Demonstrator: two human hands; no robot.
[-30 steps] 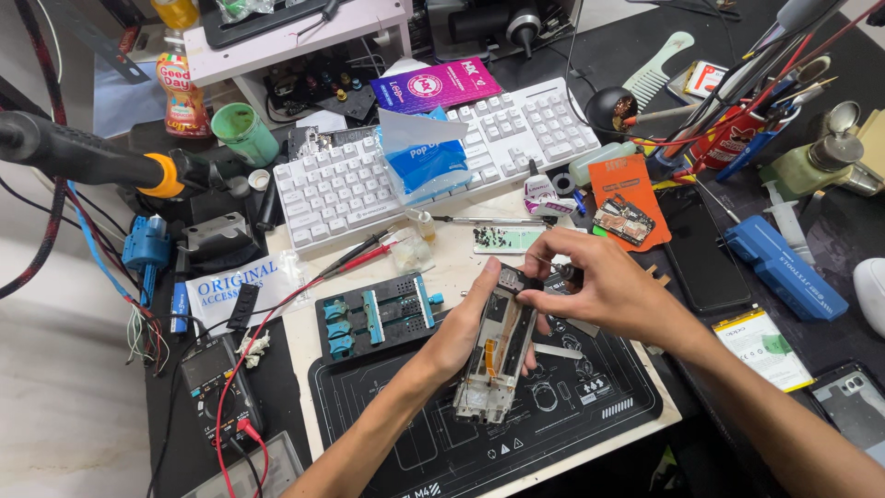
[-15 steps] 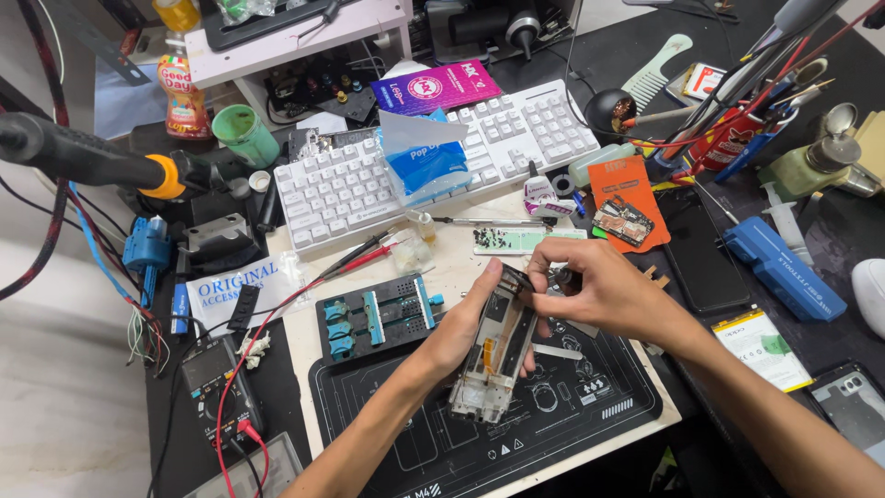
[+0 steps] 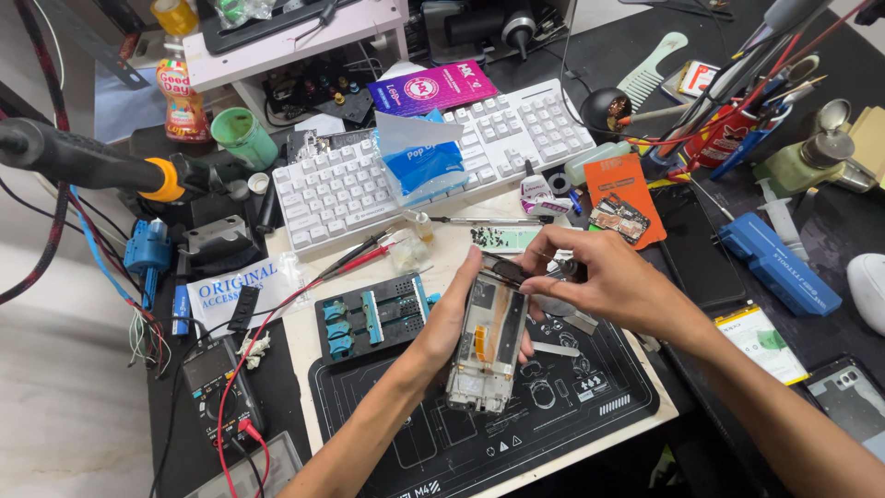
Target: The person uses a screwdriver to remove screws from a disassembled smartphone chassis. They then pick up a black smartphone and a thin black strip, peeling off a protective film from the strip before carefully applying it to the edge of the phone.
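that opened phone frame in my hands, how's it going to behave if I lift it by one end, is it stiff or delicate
The opened phone frame looks thin and hollowed, so probably light and slightly flexible. Its exposed orange ribbon and bare parts suggest it is fragile. The left hand cradles its side while the right hand works the top end.

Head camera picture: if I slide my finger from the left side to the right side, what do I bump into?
Blue tool → multimeter → blue-slotted holder → opened phone frame, in the left hand → right hand → long blue case → white mouse.
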